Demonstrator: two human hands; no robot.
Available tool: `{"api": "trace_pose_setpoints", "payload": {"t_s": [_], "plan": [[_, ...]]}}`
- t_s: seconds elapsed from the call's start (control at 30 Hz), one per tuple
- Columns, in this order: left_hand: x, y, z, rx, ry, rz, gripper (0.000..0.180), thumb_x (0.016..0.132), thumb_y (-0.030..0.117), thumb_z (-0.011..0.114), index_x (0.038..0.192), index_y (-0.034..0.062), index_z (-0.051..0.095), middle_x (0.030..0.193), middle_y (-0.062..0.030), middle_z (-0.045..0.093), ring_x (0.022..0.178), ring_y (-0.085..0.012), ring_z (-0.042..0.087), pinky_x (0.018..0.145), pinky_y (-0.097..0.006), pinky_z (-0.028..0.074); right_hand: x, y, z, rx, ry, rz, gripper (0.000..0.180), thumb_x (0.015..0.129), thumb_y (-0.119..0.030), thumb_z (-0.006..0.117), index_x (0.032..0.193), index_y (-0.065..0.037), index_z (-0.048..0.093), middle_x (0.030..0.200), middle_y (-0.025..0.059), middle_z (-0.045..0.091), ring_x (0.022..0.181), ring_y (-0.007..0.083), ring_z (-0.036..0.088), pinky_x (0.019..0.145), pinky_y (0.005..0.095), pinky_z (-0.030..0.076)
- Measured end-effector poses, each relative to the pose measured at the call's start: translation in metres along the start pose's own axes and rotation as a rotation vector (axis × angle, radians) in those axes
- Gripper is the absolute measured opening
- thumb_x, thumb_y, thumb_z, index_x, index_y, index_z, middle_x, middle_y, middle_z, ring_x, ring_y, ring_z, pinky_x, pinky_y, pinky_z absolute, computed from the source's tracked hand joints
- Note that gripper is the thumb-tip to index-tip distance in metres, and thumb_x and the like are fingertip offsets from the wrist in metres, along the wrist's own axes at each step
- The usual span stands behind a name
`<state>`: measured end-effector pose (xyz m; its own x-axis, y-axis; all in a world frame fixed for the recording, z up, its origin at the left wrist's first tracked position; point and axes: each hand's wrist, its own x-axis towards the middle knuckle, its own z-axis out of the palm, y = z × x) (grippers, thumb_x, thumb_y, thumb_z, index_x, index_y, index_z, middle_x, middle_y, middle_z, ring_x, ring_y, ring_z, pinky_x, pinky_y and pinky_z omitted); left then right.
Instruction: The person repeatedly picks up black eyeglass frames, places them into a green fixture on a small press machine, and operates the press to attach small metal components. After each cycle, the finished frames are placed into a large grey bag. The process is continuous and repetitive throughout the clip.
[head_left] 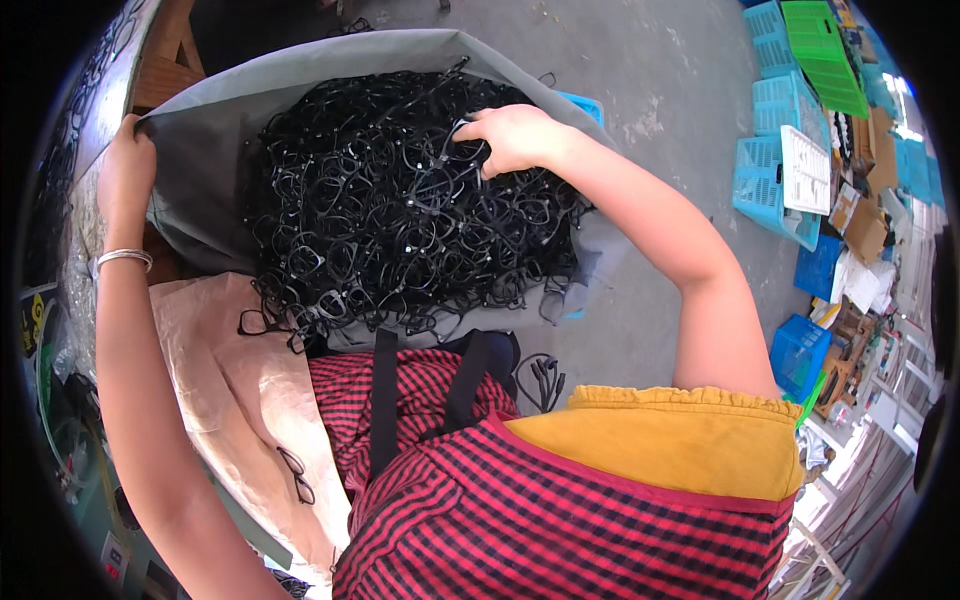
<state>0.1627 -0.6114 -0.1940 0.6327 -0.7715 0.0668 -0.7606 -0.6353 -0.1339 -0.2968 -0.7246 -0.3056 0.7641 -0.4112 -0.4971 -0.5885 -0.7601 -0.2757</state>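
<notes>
Right fingers [478,140]: curled down and closed into the heap, pinching a few black frames at its upper right, so a small bunch comes loose from the tangle.
Right hand [512,135]: reaches across the sack from the person's right, knuckles up.
Left fingers [135,130]: folded tight over the sack's rim at its top left corner.
Left hand [125,175]: holds that edge up and outward, which keeps the mouth open and the heap from spilling; a silver bangle [122,258] sits on the wrist.
Black frames [400,215]: a dense tangled heap of spectacle fronts filling the sack.
Grey sack [200,170]: lies open on the floor before the person.
Blue crates [775,180]: well apart, at far right.
</notes>
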Motion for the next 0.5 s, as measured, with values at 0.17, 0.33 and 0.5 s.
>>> {"api": "trace_pose_setpoints", "payload": {"t_s": [0.17,0.33,0.5], "plan": [[-0.002,-0.035,0.012,0.011,-0.023,0.072,0.041,0.096,0.030,0.042,0.134,0.0221,0.057,0.124,-0.0172,0.065,0.114,-0.0396,0.061,0.095,-0.047,0.048,-0.091,-0.031,0.028,0.033,0.255,0.112,0.027,0.071,-0.013,0.066,0.097,-0.010,0.072,0.095,0.0115,0.071,0.089,0.0331,0.068,0.079,0.0447,0.055],[-0.007,-0.032,0.018,-0.014,0.007,0.101,0.042,0.097,0.031,0.041,0.136,0.0220,0.055,0.125,-0.0193,0.064,0.115,-0.0405,0.060,0.096,-0.048,0.047,-0.210,-0.038,0.243,-0.459,-0.454,0.144,0.033,0.075,-0.027,0.072,0.103,-0.009,0.074,0.113,0.0072,0.068,0.114,0.0238,0.059,0.089,0.0388,0.044],[-0.029,-0.021,-0.002,0.058,-0.026,0.061,0.040,0.098,0.034,0.042,0.133,0.0231,0.056,0.122,-0.0188,0.065,0.112,-0.0406,0.062,0.092,-0.049,0.049,-0.221,-0.011,0.291,-0.229,-0.757,-0.042,0.030,0.069,-0.026,0.074,0.094,-0.010,0.075,0.093,0.0099,0.073,0.094,0.0290,0.070,0.080,0.0403,0.051]]}}
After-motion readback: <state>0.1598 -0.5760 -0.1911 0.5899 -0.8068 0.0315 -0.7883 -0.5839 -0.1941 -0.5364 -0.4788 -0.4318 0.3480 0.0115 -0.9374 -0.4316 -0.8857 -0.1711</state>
